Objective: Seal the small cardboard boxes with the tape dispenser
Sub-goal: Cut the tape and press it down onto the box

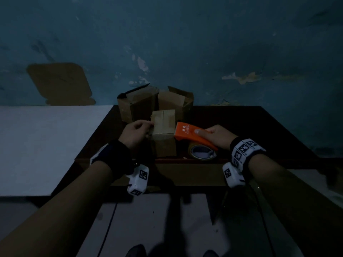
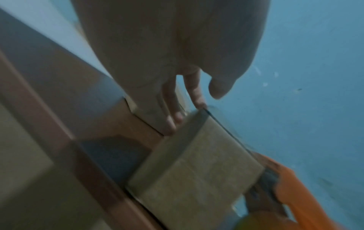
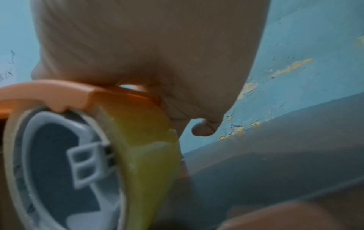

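A small closed cardboard box [image 1: 163, 125] [image 2: 197, 171] stands near the front of the dark table [image 1: 259, 130]. My left hand [image 1: 138, 131] rests against its left side; in the left wrist view the fingers [image 2: 171, 118] lie fairly straight on the box's edge and the thumb stands free. My right hand [image 1: 217, 136] [image 3: 157, 54] grips the orange tape dispenser [image 1: 193, 135] [image 3: 59, 95], thumb on top. Its front end sits at the box's right side. The yellowish tape roll [image 1: 202, 152] [image 3: 138, 140] hangs below it. The dispenser's orange edge [image 2: 307, 194] shows beside the box.
Two larger cardboard boxes with open flaps [image 1: 137, 102] [image 1: 176, 101] stand right behind the small one, against the blue wall. A white surface [image 1: 46, 145] adjoins the table on the left. A flat cardboard piece [image 1: 59, 84] leans on the wall there.
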`<state>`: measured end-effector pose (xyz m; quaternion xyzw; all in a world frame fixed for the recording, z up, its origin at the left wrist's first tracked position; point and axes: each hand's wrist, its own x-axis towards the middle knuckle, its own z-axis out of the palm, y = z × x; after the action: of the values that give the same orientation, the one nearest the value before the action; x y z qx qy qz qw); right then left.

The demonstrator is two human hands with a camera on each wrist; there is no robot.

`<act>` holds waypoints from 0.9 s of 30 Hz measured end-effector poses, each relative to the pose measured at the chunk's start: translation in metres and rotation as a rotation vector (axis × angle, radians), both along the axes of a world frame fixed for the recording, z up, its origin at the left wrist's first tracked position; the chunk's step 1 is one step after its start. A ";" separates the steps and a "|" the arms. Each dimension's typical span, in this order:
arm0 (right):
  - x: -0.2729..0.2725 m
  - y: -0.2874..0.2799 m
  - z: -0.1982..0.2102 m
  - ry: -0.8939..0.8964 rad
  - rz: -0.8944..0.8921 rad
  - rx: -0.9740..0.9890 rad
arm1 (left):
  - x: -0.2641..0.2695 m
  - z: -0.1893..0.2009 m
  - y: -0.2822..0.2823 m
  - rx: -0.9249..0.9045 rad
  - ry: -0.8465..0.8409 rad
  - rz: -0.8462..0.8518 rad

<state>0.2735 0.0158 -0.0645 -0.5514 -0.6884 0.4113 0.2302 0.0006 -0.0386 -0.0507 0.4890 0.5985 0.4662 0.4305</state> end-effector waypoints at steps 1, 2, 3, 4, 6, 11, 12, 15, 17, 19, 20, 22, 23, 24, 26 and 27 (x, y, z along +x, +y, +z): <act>-0.002 0.001 0.000 -0.002 0.006 -0.001 | -0.004 0.000 0.000 -0.003 0.005 0.002; -0.004 0.001 0.001 -0.010 0.013 -0.002 | -0.006 0.000 0.001 0.000 0.045 0.000; -0.006 0.002 0.002 -0.020 0.021 -0.006 | -0.008 0.000 0.003 0.011 0.097 0.000; -0.009 0.003 0.002 -0.030 0.029 -0.012 | -0.007 0.001 0.006 0.025 0.147 0.005; -0.012 0.005 0.006 -0.058 0.039 -0.022 | -0.004 0.005 0.012 0.043 0.212 -0.013; -0.017 0.009 0.015 -0.176 0.044 0.007 | 0.005 0.023 0.022 -0.035 0.370 -0.177; -0.017 0.009 0.016 -0.188 0.042 0.020 | 0.006 0.023 0.022 -0.049 0.370 -0.170; -0.015 0.009 0.013 -0.207 0.029 0.042 | 0.009 0.019 0.021 -0.052 0.368 -0.135; -0.014 0.009 0.010 -0.210 0.030 0.034 | 0.008 0.015 0.022 -0.010 0.398 -0.128; -0.011 0.008 0.010 -0.199 0.026 0.038 | 0.008 0.014 0.023 -0.001 0.375 -0.127; -0.009 0.008 0.010 -0.188 0.025 0.040 | 0.007 0.014 0.023 -0.004 0.359 -0.134; -0.004 0.006 0.011 -0.169 0.033 0.032 | 0.006 0.014 0.023 -0.010 0.346 -0.142; -0.002 0.005 0.011 -0.166 0.042 0.025 | 0.005 0.014 0.022 -0.014 0.343 -0.142; -0.001 0.004 0.010 -0.165 0.053 0.016 | 0.004 0.014 0.022 -0.018 0.340 -0.139; 0.001 0.005 0.010 -0.167 0.076 0.010 | 0.005 0.014 0.022 -0.029 0.327 -0.131; 0.003 0.006 0.010 -0.172 0.085 0.010 | 0.006 0.014 0.021 -0.030 0.322 -0.127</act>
<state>0.2764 0.0218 -0.0541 -0.5539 -0.7303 0.3685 0.1555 0.0069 -0.0171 -0.0371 0.5877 0.6345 0.3448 0.3649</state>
